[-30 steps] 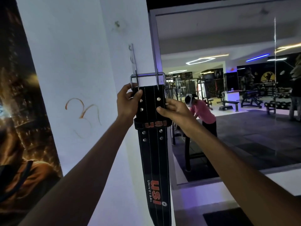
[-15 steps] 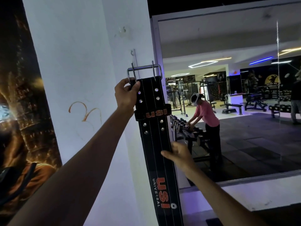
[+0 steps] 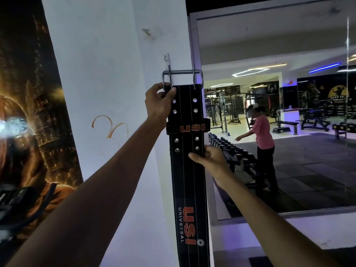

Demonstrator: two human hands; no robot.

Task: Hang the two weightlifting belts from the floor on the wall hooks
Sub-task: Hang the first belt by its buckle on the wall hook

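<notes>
Here the black weightlifting belt (image 3: pixel 189 170) hangs vertically against the white pillar (image 3: pixel 107 74), buckle end up. Its metal buckle (image 3: pixel 182 78) sits at the top of the strap, level with the lower part of a thin wall hook (image 3: pixel 167 59) fixed to the pillar. Whether the buckle frame has caught on the hook cannot be told; the buckle's left prong overlaps the hook's stem.

The left hand (image 3: pixel 159 102) is raised on an arm extended upward from the lower left of the view. It grips the belt's upper left corner just below the buckle, the thumb on the front face and the fingers curled behind the edge.

The right hand (image 3: pixel 211 158) reaches in from the lower right on a nearly straight arm. It is closed on the belt's right edge just below the keeper loop (image 3: pixel 187 128), which carries orange "USI" lettering. The thumb lies across the front of the strap near the lower rivets, and the fingers wrap behind it.

Below the right hand, the strap runs straight down and leaves the view at the bottom edge; it shows "USI UNIVERSAL" printed lengthwise.

A dark poster (image 3: pixel 28 122) covers the wall left of the pillar. To the right, a large mirror (image 3: pixel 279 45) shows a gym floor, a dumbbell rack (image 3: pixel 231 149) and a person in a pink shirt (image 3: pixel 263 134).
</notes>
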